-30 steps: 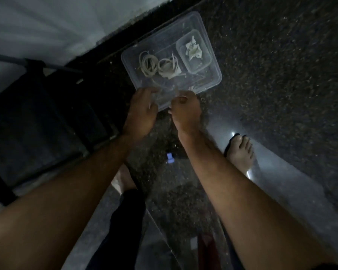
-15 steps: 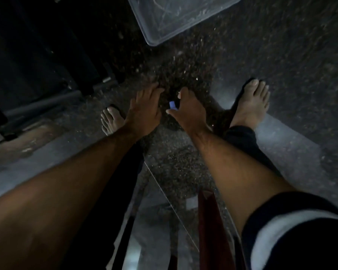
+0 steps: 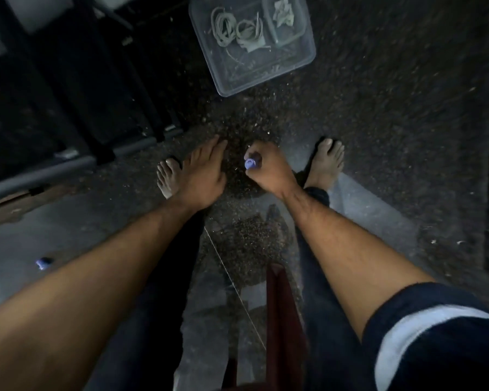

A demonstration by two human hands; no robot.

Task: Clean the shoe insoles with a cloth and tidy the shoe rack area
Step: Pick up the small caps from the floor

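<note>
The room is dim and much is lost in shadow. The right hand has its grip curled around a small blue cap-like object, held low over the speckled floor; what it is exactly is hard to tell. The left hand reaches down beside it, fingers straight, holding nothing. Farther off lies a clear plastic container with coiled laces inside, its top edge cut off. The dark shoe rack stands to the left, its shelves too dark to read. A second small blue object lies on the floor at the left.
</note>
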